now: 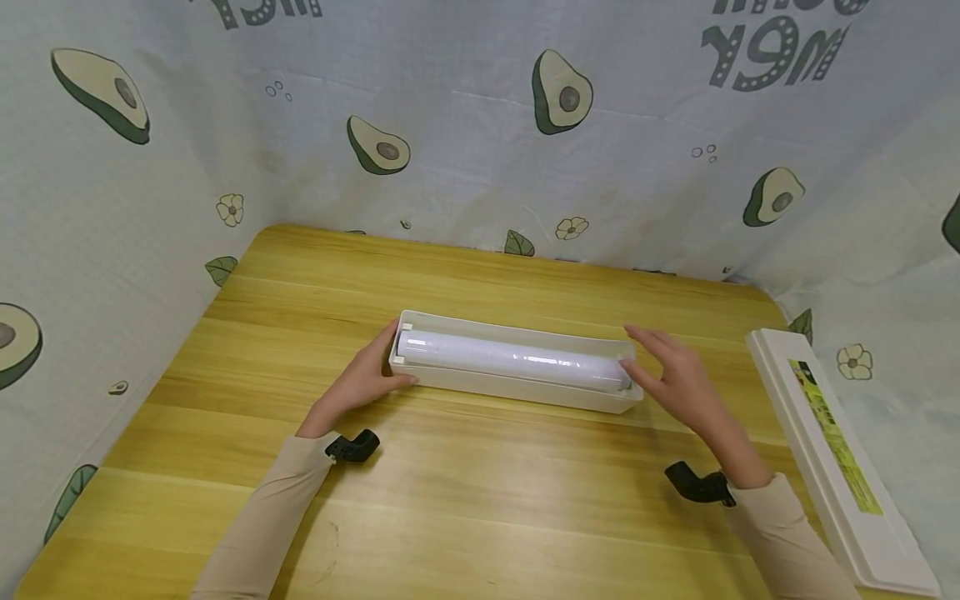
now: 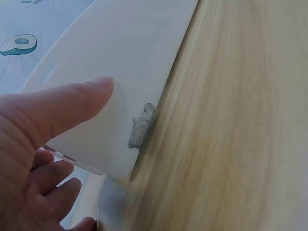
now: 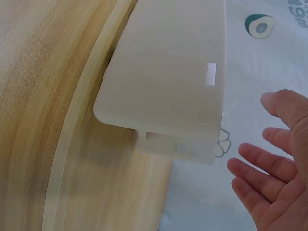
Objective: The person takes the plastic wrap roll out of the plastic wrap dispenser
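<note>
A long white plastic box (image 1: 517,395) stands on the table with its top uncovered. Inside lies a shiny, whitish roll of plastic film (image 1: 510,358). My left hand (image 1: 363,377) holds the box by its left end, with the thumb on the front wall and the other fingers round the end. In the left wrist view a crumpled grey, translucent patch (image 2: 141,127) sticks to the wall near the bottom edge. Close to the right end is my right hand (image 1: 678,383), fingers spread and holding nothing; the right wrist view shows a gap between it and the box (image 3: 163,72).
A long white lid (image 1: 832,450) with a yellow-green label lies at the table's right edge, beside my right forearm. Behind the wooden table (image 1: 480,500) and along its sides hangs a white cloth (image 1: 465,150) printed with avocados. Each wrist wears a black camera mount (image 1: 352,447).
</note>
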Demonstrator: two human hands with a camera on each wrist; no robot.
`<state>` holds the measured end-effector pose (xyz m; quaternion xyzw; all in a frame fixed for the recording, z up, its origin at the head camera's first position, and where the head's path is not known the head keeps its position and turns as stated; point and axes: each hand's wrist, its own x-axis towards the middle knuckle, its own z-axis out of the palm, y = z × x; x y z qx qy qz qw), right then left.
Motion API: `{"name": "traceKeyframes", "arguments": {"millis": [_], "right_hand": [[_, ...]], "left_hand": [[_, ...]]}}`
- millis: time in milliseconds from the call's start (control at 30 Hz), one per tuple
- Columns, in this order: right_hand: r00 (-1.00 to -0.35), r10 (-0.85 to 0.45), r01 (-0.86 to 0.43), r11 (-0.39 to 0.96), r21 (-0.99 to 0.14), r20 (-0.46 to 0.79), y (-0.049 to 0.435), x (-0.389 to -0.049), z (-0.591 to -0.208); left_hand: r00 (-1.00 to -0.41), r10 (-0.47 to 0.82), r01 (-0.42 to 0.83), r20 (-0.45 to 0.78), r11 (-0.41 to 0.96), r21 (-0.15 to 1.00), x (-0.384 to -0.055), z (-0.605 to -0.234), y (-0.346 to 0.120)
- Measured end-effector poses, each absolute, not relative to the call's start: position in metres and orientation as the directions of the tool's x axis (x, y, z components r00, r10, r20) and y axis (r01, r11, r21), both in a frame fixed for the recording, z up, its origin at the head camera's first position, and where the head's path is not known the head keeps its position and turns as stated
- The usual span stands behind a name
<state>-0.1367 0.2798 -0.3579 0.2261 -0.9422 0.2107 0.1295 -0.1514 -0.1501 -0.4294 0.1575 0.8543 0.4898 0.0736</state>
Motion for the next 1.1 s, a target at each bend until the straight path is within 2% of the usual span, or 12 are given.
{"name": "traceKeyframes", "arguments": {"millis": [367,667,900,1100], "right_hand": [[-0.849,-0.405,-0.513,0.785,-0.347,0.340,0.275,-0.136,-0.362],[-0.822,-0.513,-0.569,0.745,-0.349,0.246,0.271,-0.143,-0.366],[-0.768,-0.585,-0.640,0.694,-0.331,0.260,0.270,-0.151,-0.373],[-0.761,-0.612,-0.646,0.680,-0.348,0.216,0.269,-0.156,-0.376]], "left_hand": [[-0.941,0.339,0.184,0.016,0.468,0.864,-0.151,-0.430,-0.150],[-0.940,0.341,0.187,0.019,0.466,0.865,-0.151,-0.430,-0.150],[-0.940,0.342,0.178,0.010,0.465,0.867,-0.153,-0.431,-0.150],[-0.940,0.341,0.177,0.010,0.462,0.869,-0.152,-0.431,-0.151]]}}
